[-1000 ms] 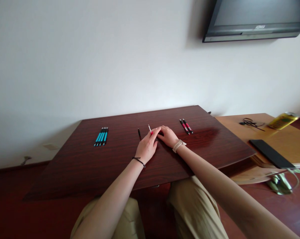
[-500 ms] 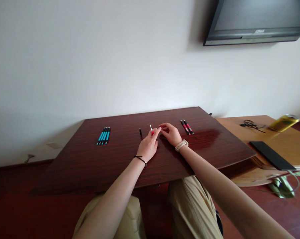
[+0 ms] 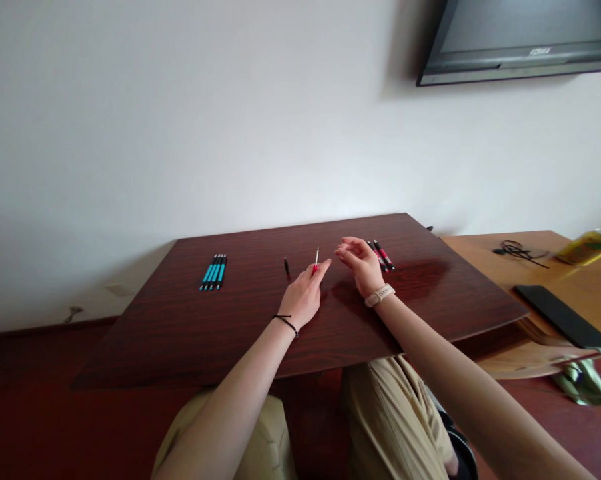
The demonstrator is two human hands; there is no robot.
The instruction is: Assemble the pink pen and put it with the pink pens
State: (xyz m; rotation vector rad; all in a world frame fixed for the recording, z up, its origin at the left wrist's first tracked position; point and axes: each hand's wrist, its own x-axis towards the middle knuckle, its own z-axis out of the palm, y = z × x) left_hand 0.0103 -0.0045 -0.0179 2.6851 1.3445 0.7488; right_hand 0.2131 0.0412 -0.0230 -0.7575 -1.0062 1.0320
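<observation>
Counts: 4 teal pens (image 3: pixel 213 272), 2 red-and-black pens (image 3: pixel 384 255). 1 short black pen part (image 3: pixel 286 266), 1 red pen part (image 3: pixel 314 270) with 1 white refill (image 3: pixel 317 256). 2 hands: left hand (image 3: pixel 303 293), right hand (image 3: pixel 363 267). 1 pale watch (image 3: pixel 380 295), 1 dark bracelet (image 3: pixel 286 325). 2 benches: dark bench (image 3: pixel 240 333), light bench (image 3: pixel 580 293). 1 yellow can (image 3: pixel 588 247), 1 wall TV (image 3: pixel 530 33).

Lane open at left

You have bare tabletop (image 3: pixel 230 330) between the blue pens (image 3: pixel 213 273) and black piece (image 3: pixel 286 266), reaching the near edge beside your left forearm (image 3: pixel 248 383). Your right fingers (image 3: pixel 355 243) crowd the red pens (image 3: pixel 385 255); wall (image 3: pixel 280 147) bounds the far edge.
</observation>
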